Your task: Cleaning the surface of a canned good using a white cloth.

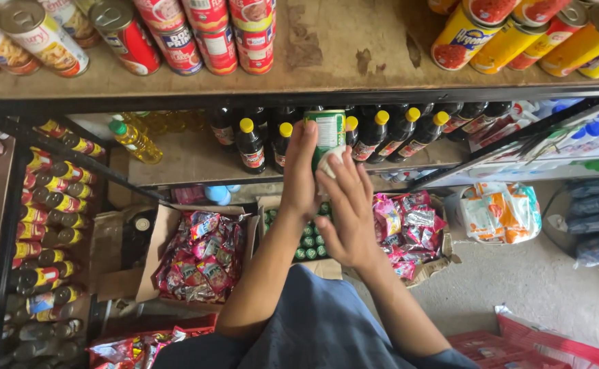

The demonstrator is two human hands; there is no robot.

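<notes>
Left hand (301, 179) is gripping a small green metal can (329, 136), holding it upright at dark-bottle shelf height. Right hand (349, 217) is pressing a white cloth (328, 164) against its lower side with fingers flat, the left bracing against that push.

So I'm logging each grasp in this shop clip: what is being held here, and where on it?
A green cylindrical metal can, held by the left hand around its side. The right hand presses a white cloth against its lower part.
</notes>
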